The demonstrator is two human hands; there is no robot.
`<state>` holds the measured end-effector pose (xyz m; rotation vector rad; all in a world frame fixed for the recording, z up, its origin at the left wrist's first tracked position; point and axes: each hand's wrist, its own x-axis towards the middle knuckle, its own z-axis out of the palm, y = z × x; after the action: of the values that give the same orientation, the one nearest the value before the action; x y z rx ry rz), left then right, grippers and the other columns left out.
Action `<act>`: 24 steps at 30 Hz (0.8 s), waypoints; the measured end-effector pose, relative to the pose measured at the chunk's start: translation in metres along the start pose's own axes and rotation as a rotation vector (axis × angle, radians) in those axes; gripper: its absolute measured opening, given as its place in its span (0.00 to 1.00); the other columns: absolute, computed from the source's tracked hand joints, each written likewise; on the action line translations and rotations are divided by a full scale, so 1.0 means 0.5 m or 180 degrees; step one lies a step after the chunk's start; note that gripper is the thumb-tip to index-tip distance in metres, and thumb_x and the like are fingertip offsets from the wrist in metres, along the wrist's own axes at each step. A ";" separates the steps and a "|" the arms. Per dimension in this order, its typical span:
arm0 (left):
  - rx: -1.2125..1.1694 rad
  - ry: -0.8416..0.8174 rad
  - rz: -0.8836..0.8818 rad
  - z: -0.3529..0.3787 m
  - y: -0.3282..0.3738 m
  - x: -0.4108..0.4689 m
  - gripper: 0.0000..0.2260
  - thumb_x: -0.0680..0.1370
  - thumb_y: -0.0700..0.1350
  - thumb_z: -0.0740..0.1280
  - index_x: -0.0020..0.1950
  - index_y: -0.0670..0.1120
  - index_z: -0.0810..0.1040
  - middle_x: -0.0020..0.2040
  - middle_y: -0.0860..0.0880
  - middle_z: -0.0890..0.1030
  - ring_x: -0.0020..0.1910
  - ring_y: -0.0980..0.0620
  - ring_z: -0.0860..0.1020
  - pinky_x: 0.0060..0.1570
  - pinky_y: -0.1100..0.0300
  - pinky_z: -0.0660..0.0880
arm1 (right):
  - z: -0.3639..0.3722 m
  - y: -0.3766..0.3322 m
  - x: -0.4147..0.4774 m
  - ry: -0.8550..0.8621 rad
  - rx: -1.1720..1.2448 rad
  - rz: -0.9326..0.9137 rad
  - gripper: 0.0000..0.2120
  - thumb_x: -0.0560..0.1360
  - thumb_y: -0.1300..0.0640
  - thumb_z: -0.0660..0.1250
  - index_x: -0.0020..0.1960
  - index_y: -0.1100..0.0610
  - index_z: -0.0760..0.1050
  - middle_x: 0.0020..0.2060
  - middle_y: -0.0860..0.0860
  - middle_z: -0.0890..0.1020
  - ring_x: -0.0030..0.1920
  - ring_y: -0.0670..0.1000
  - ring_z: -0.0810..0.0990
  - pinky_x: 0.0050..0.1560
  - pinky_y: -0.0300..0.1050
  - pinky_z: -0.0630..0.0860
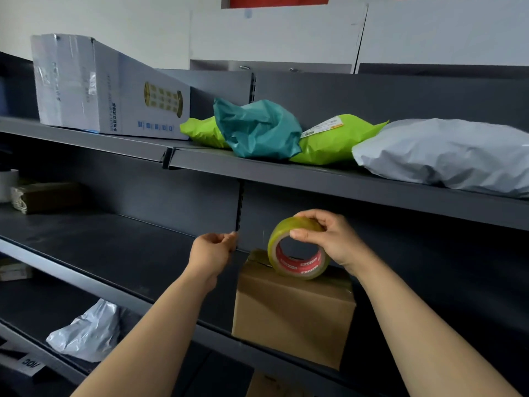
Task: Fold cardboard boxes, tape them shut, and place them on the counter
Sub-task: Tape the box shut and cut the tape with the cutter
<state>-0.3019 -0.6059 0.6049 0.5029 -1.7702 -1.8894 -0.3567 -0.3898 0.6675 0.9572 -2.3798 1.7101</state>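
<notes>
Fingers point(301, 234) gripping tape roll point(297, 269), box point(292, 310) partly hidden

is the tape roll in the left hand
No, the right hand grips the tape roll at the top of the cardboard box.

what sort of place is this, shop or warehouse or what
Likely a parcel depot or packing storeroom, though not certain. Dark metal shelving holds plastic mailer bags, the green mailer bearing a shipping label, and the right hand holds a tape roll against a cardboard box.
</notes>
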 end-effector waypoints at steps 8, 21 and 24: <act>-0.0487 -0.0399 -0.0567 -0.006 -0.036 0.019 0.10 0.79 0.44 0.68 0.39 0.43 0.77 0.31 0.49 0.73 0.30 0.53 0.69 0.33 0.58 0.72 | 0.015 0.004 0.014 -0.0207 -0.0085 0.0152 0.14 0.72 0.56 0.73 0.56 0.46 0.79 0.53 0.45 0.83 0.53 0.42 0.79 0.51 0.32 0.72; -0.1002 -0.0630 -0.1081 0.001 -0.089 0.012 0.14 0.80 0.42 0.67 0.34 0.43 0.73 0.28 0.50 0.70 0.28 0.53 0.67 0.32 0.59 0.70 | 0.034 -0.008 0.022 -0.0130 0.0002 0.0279 0.20 0.62 0.49 0.74 0.52 0.51 0.78 0.49 0.50 0.83 0.50 0.46 0.80 0.48 0.36 0.70; -0.0938 -0.0722 -0.1168 0.003 -0.099 0.006 0.15 0.80 0.44 0.67 0.34 0.43 0.72 0.27 0.49 0.69 0.27 0.53 0.67 0.32 0.59 0.70 | 0.039 -0.010 0.021 -0.0140 0.0016 0.0280 0.20 0.62 0.50 0.74 0.53 0.51 0.78 0.48 0.50 0.83 0.49 0.45 0.81 0.47 0.35 0.71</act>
<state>-0.3102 -0.6051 0.5562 0.5487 -1.5694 -2.5010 -0.3567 -0.4125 0.6682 0.9130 -2.4819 1.7428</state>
